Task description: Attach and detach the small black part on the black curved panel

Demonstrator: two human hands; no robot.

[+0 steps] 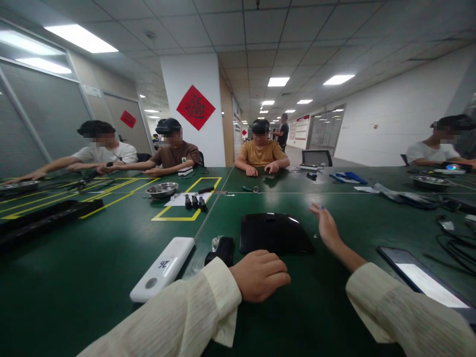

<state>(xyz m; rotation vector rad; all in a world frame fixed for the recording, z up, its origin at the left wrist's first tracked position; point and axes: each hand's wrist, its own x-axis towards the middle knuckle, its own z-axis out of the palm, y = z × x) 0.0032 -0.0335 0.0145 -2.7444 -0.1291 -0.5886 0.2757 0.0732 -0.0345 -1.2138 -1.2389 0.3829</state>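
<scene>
Our green desk (111, 277) carries a black curved panel (273, 233). Our left hand (260, 275) rests at its near edge, fingers curled shut. Our right hand (327, 225) hovers beside its right edge; whether those fingers pinch anything, we cannot tell.

Left hand (260, 275) curled on green table (111, 277) before black panel (273, 233), right hand (327, 225) just beside it.

Right hand (327, 225): a bluish speck (322, 207) at its fingertips, too small to name.
Left hand (260, 275): curled, palm hidden (it also covers the near edge of the black plate (275, 232)).
Phone (427, 283): cut off at the right edge.
Black gadget (222, 248): half behind the left sleeve (208, 302).
</scene>
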